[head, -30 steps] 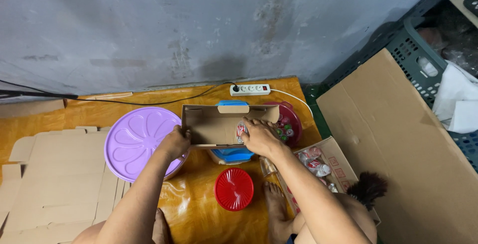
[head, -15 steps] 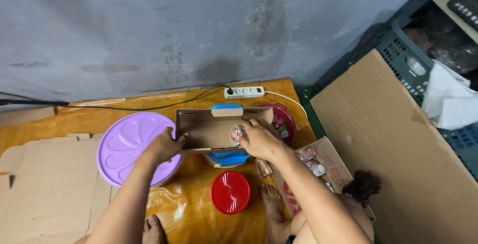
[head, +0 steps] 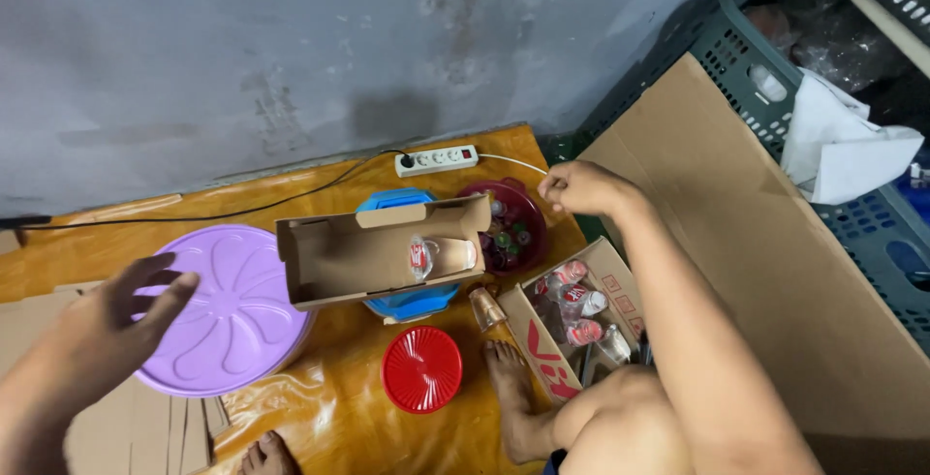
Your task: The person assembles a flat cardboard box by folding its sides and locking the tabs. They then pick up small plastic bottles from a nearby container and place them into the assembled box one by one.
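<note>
Nearest, a bare foot (head: 511, 393) rests on the orange floor sheet (head: 329, 407) beside a red lid (head: 421, 369) and an open carton of small bottles (head: 576, 315). The left hand (head: 121, 315) hovers with fingers spread and empty over the purple lid (head: 228, 306). Apart from both hands, the cardboard box (head: 373, 254) sits on a blue tub (head: 412, 301), a clear bottle (head: 441, 257) showing in its window; farther back, by the dark red bowl (head: 518, 228), the right hand (head: 581, 186) is curled, pinching the white cord (head: 509, 160) of the power strip (head: 436, 158).
</note>
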